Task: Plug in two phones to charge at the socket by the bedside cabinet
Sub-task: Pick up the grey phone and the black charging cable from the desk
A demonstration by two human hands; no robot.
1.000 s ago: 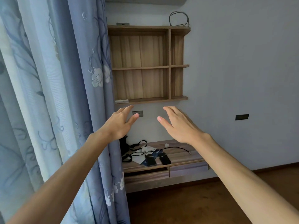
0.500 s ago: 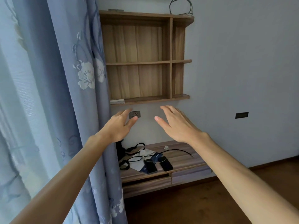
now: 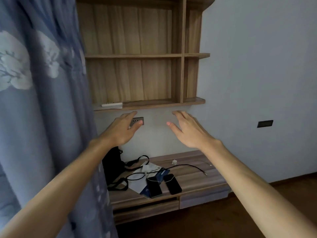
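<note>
A blue flowered curtain (image 3: 42,103) fills the left of the frame. Just right of it, at centre, my left hand (image 3: 122,130) is raised with its grip open and empty, fingers straight, fingertips overlapping the grey wall socket (image 3: 139,120) under the wooden shelf (image 3: 137,57). Lower centre, on the bedside cabinet's surface (image 3: 205,183), a black bag (image 3: 112,166) sits left of one dark phone (image 3: 154,186) and a second phone (image 3: 172,184), which lie side by side and unplugged. My right hand (image 3: 190,132) hangs in the air at centre right, its grip also open and empty. Below it a black cable (image 3: 188,165) lies loose.
</note>
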